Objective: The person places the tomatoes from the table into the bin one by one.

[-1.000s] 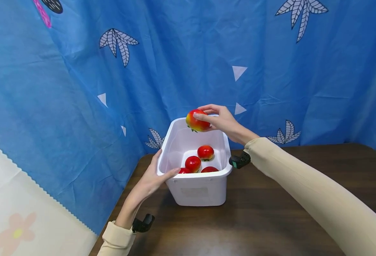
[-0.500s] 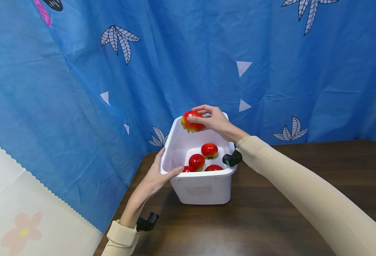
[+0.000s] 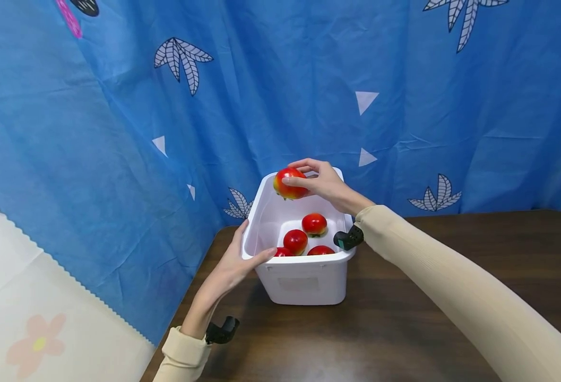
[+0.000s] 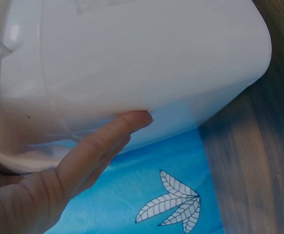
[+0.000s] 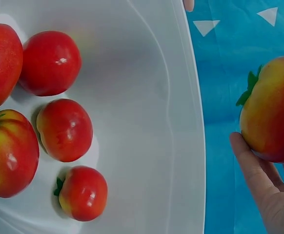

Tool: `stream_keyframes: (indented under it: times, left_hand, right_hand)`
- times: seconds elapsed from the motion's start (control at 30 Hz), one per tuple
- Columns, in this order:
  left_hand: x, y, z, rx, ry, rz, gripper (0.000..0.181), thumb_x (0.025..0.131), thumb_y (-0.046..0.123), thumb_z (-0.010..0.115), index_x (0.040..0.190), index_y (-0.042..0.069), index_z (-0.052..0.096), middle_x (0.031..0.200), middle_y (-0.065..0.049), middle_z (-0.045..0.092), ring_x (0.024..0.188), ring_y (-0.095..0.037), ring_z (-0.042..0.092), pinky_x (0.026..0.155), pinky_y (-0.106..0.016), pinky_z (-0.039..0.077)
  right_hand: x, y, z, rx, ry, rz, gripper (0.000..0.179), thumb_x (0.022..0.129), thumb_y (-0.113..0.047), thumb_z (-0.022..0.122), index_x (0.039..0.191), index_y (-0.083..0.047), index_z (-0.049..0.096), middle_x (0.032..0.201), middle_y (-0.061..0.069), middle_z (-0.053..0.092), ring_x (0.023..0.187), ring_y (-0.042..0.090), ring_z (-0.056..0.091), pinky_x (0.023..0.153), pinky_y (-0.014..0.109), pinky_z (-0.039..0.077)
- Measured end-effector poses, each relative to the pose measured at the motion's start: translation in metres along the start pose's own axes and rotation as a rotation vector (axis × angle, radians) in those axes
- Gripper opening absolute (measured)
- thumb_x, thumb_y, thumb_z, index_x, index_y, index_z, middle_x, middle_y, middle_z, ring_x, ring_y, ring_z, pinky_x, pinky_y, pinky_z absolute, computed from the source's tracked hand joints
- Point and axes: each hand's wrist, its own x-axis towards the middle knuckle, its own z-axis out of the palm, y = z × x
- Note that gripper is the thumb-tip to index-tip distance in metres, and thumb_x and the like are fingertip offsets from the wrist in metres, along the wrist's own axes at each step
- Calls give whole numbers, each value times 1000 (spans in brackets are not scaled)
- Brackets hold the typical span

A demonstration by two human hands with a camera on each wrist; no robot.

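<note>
A white plastic bin [image 3: 304, 289] stands on the table, with several red tomatoes [image 5: 51, 63] lying in it. At its near left corner my left hand [image 3: 230, 265] grips the rim, thumb over the edge. The left wrist view shows the fingers [image 4: 108, 139] along the outer wall. My right hand [image 3: 330, 185] holds another tomato [image 3: 286, 187], red and yellow, above the far part of the bin. Green leaves on this tomato [image 5: 273, 112] show in the right wrist view. Tomatoes at the near end are partly hidden by the bin's front rim.
A dark wooden table [image 3: 433, 260] carries the bin and extends to the right. Behind it hangs a blue curtain [image 3: 299, 79] with leaf and triangle prints, close to the bin's far end. A pale cloth with a flower print [image 3: 36, 297] hangs at the lower left.
The right hand, with its tomato, has shifted slightly left relative to the bin. The head view has also moved a little. My left hand stays on the rim.
</note>
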Motion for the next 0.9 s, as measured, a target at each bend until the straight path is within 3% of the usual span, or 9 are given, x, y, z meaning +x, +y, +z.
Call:
stream_keyframes:
  times: [0.4,0.9]
  left_hand:
    - [1,2,2,-12,-10,27,101,91,38,80,165,20,14,160,-18,38,137,-46,48,101,-60,53]
    - [-1,-1,-2,4,-2,30,103,90,38,81,166,17,14,160,-19,37,136,-44,49,100,-59,54]
  right_hand:
    - [-4,0,2,-50,-41,13,60,93,-33,78,147,-17,57,145,10,60,130,30,59,105,47,55]
    - [-24,0,-16,-19,-17,-30,59,96,-31,75,148,-12,55,148,11,57,130,32,58,104,51,54]
